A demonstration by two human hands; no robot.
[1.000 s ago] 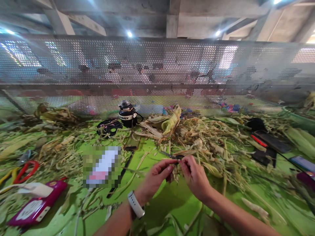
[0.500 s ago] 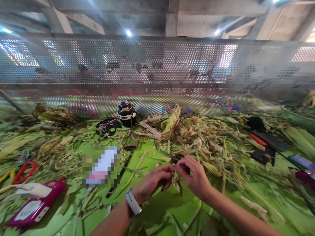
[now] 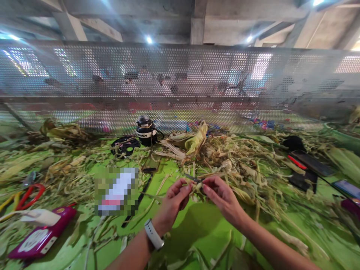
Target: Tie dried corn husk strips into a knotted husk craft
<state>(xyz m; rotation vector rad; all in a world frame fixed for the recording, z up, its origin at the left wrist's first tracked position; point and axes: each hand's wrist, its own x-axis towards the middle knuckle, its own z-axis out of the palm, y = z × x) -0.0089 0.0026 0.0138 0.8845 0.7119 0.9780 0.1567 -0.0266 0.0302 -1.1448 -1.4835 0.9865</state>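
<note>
Green tabletop [image 3: 197, 225], perforated screen [image 3: 191, 62] behind

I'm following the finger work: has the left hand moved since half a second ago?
Yes: the left hand has shifted leftward and slightly forward, judged against the black bottle.

The table [image 3: 194, 228] is of bright green colour, and dried corn husks [image 3: 230, 150] cover much of its top, in strips and in loose heaps; towards the far edge stands a black flask [image 3: 146, 135] with a white band; at the left lie red-handled scissors [image 3: 32, 195] and a magenta power strip [image 3: 63, 227]; a narrow black strap [image 3: 144, 189] lies slantwise — beside it one flat object [image 3: 120, 189], hidden by pixelation; at the right, a dark smartphone [image 3: 312, 162] lies among husks.
</note>
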